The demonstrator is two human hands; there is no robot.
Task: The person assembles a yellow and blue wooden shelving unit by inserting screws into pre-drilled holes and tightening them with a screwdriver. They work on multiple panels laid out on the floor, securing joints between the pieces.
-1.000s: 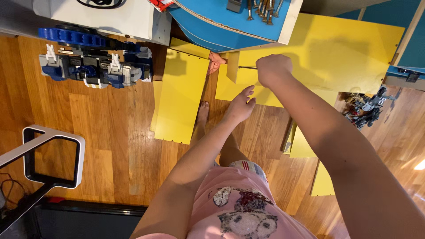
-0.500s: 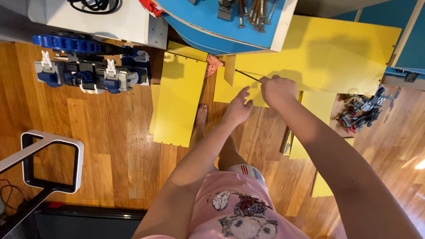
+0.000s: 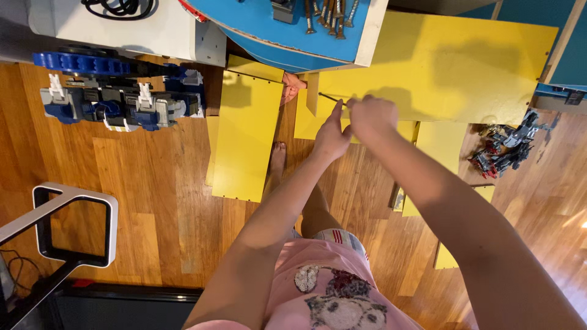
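Screw (image 3: 330, 98) (tiny, blurry) betw. both hands' fingertips (image 3: 340, 109)

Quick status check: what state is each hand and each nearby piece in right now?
Left hand: fingers pinching the thin screw.
Right hand: closed on the screw's other end.
Screw: held level, off the floor.
Narrow yellow panel: flat on the floor.
Large yellow panel: flat, untouched.
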